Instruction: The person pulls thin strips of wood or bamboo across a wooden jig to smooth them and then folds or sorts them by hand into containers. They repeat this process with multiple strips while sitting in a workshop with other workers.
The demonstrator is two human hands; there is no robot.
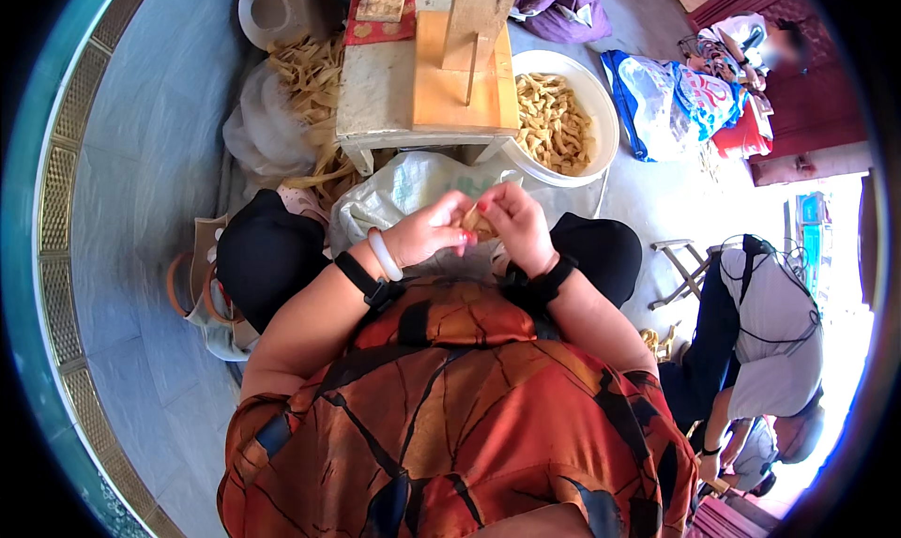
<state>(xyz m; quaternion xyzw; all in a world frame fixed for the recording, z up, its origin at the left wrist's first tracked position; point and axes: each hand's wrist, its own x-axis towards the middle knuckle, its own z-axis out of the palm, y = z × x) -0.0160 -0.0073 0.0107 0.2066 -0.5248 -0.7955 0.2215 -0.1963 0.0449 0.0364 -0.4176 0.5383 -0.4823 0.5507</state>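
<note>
Between my fingers, above my lap, is a small folded piece of tan dried husk-like strip [478,223]. My left hand [431,230] pinches it from one side, a white bangle and a black strap on that wrist. On the other side my right hand [519,218] grips the same piece with thumb and forefinger. The fingers hide much of it. A white woven plastic sack [401,186] lies just beyond my hands. To the right of the low table, a white basin [607,133] holds many folded or knotted tan pieces [552,119].
A low table [376,81] carries a wooden stand [457,88] with an upright post. Loose tan strips [310,81] and clear plastic [264,119] lie to its left. A blue-white bag [676,105], a folding stool [679,270] and a bending person [771,320] are on the right.
</note>
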